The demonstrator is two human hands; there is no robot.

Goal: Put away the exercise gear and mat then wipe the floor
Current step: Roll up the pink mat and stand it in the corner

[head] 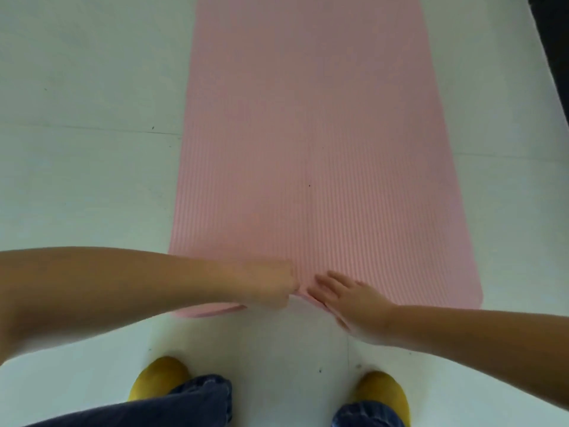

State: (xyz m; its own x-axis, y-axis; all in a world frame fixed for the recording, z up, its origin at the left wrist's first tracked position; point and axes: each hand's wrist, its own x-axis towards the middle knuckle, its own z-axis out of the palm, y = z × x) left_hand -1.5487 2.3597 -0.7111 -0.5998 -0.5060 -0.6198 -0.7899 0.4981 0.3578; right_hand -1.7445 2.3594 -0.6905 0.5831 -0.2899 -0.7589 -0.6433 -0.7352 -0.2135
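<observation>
Pink ribbed foam mat (308,149) lies flat on the pale floor (77,118), its soft, light near edge pinched by left hand (264,288) fingers while right hand (357,303) fingers press spread beside, apt for rolling.

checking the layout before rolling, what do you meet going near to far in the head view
yellow slippers → bare strip of white floor → left hand and right hand at the mat's near edge → flat pink mat stretching away
</observation>
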